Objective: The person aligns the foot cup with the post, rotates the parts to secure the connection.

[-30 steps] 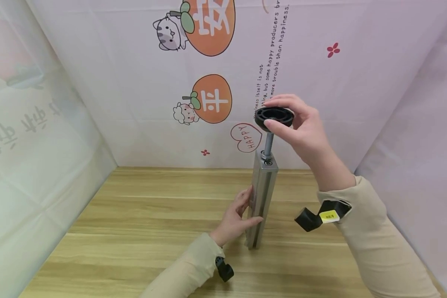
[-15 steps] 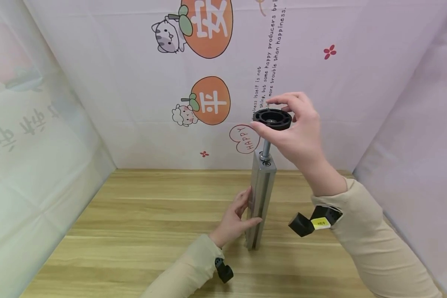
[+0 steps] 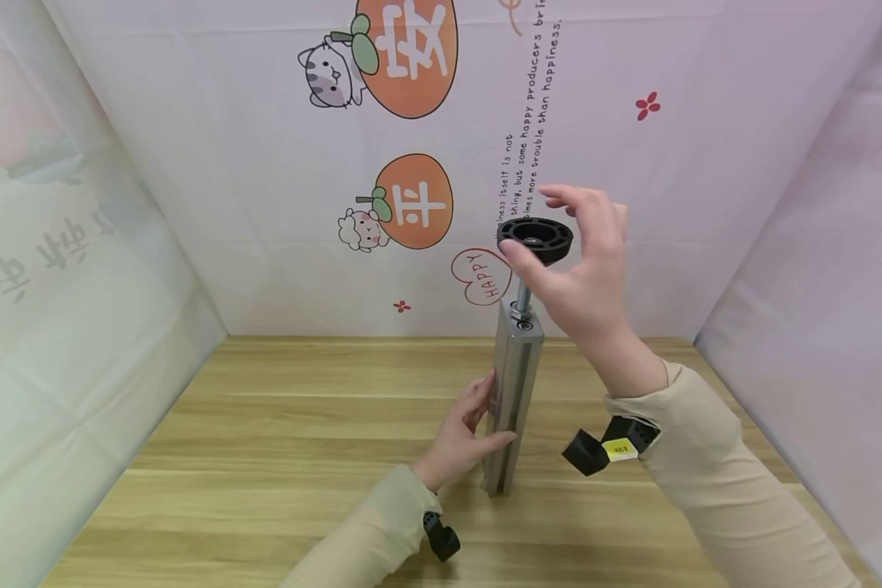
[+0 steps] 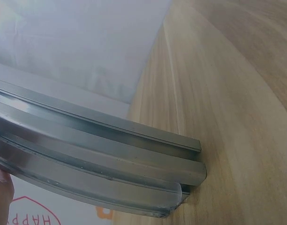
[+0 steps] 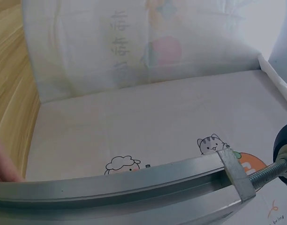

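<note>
An aluminium profile stands upright on the table, a metal end plate on its top. From the plate rises a threaded rod with a nut at its base, topped by a round black levelling foot. My left hand grips the profile's lower half between thumb and fingers. Around the levelling foot my right hand is spread, thumb at the near rim, the fingers lifted off the far side. The profile's grooved lower end meets the wood in the left wrist view. The right wrist view shows the rod's thread.
The wooden tabletop lies under both arms. A printed white cloth hangs behind the profile, with more cloth at the left and right sides. Black wrist cameras sit on both sleeves.
My right hand has turned around the levelling foot, its thumb swinging left and the wrist shifting left and lower, and its fingers have come off the far rim. The left hand keeps its grip.
</note>
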A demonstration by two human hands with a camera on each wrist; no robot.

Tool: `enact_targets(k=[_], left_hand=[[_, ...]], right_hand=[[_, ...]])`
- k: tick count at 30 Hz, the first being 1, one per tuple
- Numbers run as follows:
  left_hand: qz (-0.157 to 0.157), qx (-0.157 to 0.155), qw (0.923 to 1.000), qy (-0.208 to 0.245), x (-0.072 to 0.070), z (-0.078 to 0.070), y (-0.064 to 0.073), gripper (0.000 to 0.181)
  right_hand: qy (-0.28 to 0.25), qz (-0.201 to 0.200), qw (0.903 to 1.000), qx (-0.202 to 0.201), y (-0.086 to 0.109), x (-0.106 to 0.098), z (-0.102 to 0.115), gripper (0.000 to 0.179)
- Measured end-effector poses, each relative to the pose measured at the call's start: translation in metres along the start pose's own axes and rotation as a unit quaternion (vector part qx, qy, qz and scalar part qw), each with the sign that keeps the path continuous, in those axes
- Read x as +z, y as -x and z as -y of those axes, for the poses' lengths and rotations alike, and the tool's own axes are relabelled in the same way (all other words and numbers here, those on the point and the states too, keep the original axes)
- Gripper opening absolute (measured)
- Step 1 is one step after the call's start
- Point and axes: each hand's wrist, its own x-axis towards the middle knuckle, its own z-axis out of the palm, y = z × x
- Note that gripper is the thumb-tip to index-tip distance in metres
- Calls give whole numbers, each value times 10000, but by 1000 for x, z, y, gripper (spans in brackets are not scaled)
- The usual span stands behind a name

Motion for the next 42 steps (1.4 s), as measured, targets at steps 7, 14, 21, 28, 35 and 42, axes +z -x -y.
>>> enact_targets(k=[7,14,21,28,35,42], left_hand=[[-11,106,9999,43,0,0,1,82],[-12,146,9999,-6,0,1,1,83],[-22,120,9999,-54,-1,2,0,83],[-9,109,9999,-62,0,-1,0,83],[-22,132,9999,-47,0,-2,0,83],[-39,152,9998,-137,-1,0,0,84]], right_hand=[[-3640,317,9202,1406,8,4,-18,33],[-5615,1328,7968,1798,12,2,-39,36],[-6161,2166,7312,1970,8,-1,-46,40],[-6738,2169,6744,2101,4,1,-46,44],[-7402,2144,6117,1789,1,6,-50,52],[-7700,2204,5787,1539,2,11,-48,47]])
